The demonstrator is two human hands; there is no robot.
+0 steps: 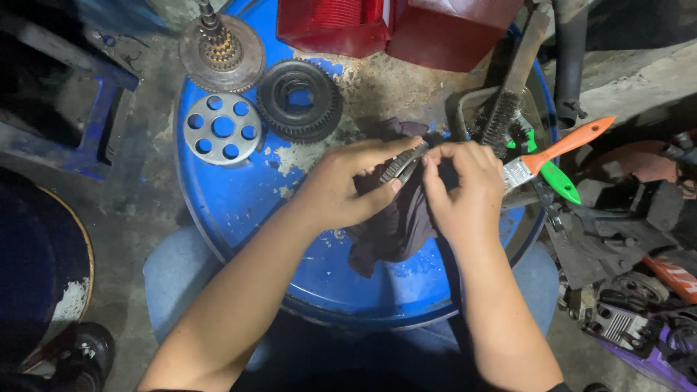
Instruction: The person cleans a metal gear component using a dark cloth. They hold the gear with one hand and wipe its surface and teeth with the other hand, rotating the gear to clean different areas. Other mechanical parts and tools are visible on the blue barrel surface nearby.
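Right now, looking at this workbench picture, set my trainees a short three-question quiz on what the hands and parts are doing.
1. True or false: both hands grip the thin toothed metal ring.
2. Which part lies nearest the silver round plate with holes: A the black toothed gear ring, B the orange-handled paintbrush?
3. What hangs under the left hand and right hand?

Key: 1 true; 2 A; 3 a dark cloth.
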